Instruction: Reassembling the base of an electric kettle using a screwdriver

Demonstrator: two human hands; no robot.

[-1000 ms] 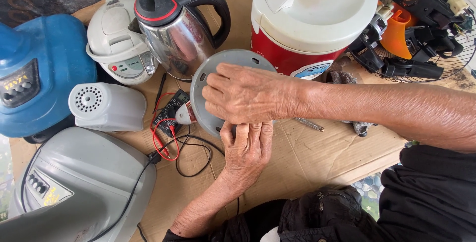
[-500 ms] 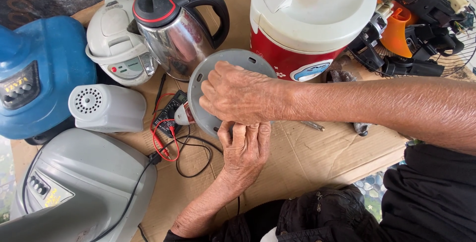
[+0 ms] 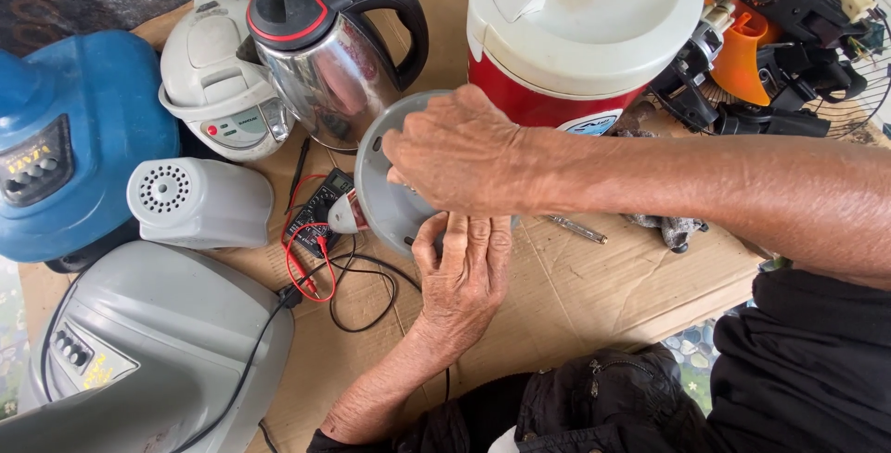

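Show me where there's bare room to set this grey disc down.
Bare cardboard lies right of the left hand, below the screwdriver. Crowded elsewhere: kettle, red cooker, meter leads and grey housing ring the grey disc.

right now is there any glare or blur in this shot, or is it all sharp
Head view: even daylight, soft shadows; bright reflections on the steel kettle; both hands, right hand and left hand, and the grey disc look sharp; wide-lens bending towards the edges.
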